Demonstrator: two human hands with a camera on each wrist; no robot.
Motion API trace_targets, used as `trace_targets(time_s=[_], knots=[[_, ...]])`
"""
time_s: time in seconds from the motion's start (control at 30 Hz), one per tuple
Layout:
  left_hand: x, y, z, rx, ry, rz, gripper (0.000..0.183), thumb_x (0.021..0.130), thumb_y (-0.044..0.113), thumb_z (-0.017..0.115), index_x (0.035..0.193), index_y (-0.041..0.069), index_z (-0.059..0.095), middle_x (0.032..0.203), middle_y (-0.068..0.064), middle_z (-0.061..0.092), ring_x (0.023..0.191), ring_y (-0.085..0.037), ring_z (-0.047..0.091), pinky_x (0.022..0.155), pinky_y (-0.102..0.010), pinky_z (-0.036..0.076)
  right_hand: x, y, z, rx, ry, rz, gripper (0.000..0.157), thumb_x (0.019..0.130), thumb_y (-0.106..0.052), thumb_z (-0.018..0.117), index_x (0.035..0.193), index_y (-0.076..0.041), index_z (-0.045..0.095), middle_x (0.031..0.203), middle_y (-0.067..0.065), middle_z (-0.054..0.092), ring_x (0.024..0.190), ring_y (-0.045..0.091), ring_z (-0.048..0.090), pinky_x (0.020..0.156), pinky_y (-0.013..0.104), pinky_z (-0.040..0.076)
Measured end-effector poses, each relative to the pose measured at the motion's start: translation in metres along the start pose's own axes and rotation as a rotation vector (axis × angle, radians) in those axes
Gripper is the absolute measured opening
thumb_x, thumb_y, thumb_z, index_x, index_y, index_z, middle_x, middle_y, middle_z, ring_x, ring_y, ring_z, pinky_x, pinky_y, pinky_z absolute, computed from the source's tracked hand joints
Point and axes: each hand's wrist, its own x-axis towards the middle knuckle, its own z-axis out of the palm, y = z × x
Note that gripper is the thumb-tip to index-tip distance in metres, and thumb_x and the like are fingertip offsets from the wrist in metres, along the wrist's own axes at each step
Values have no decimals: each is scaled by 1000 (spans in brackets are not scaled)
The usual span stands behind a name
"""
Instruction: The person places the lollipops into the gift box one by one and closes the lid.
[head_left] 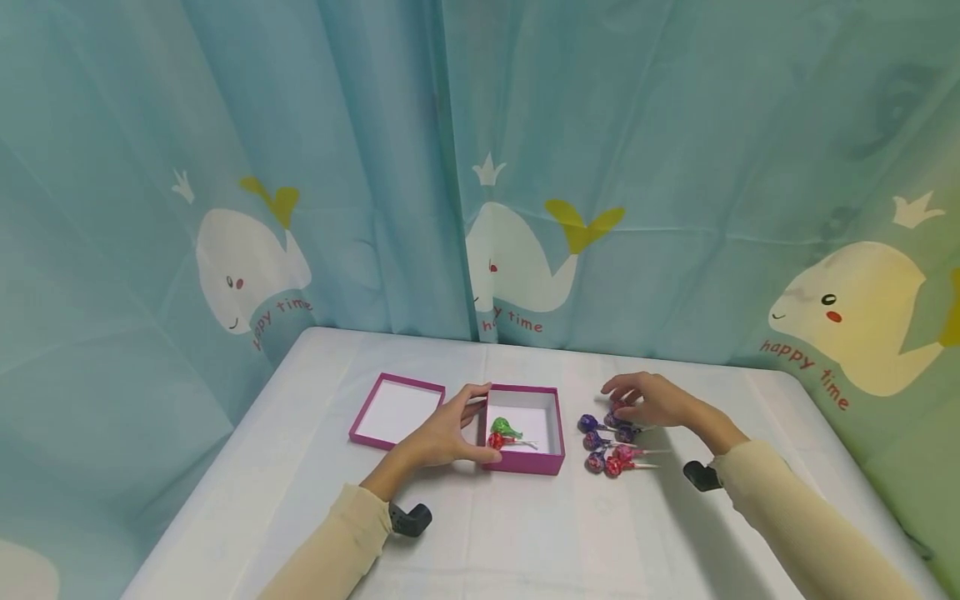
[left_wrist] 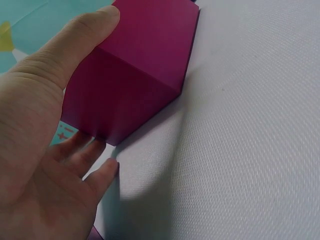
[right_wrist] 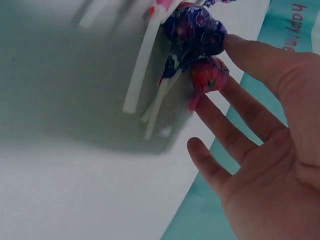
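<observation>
Box [head_left: 522,463], magenta outside, white inside

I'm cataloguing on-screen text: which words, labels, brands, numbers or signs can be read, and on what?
"happy time": curtain, below the left whale.
"happy time": curtain, below the right whale.
"h", "y time": curtain, below the middle whale, interrupted by a fold.
"ti": curtain, left wrist view; rest hidden.
"happy", next word not fully legible: curtain, right wrist view.
Lollipop wrappers: any print too small or blurred.
Box: no visible text.
</observation>
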Motion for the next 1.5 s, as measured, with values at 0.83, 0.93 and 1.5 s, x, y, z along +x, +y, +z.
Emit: trace_targets(time_s=[0.83,0.93,1.5], knots=[[-1,0,0,4,0,9,106,77,30,93,159,13,29,166,-9,30,150,-29,36,120,-39,34,-14,14,7,-51,106,153,15,91,-6,76,106,-5,73,92,5,71,77,16,63,64,31,54],[-1,0,1,2,-1,11,106,77,30,93,159,12,28,165,-10,30,150,-29,36,121,-39,34,-14,14,7,-53,108,150,14,91,-6,75,105,-5,73,91,5,71,76,16,63,65,32,54],[-1,-1,1,3,7,4,105,77,30,93,158,14,29,165,-10,31,149,-28,37,120,-40,35,-12,14,5,-85,153,98,11,89,-7,77,99,-8,72,91,1,71,78,15,63,67,29,54]])
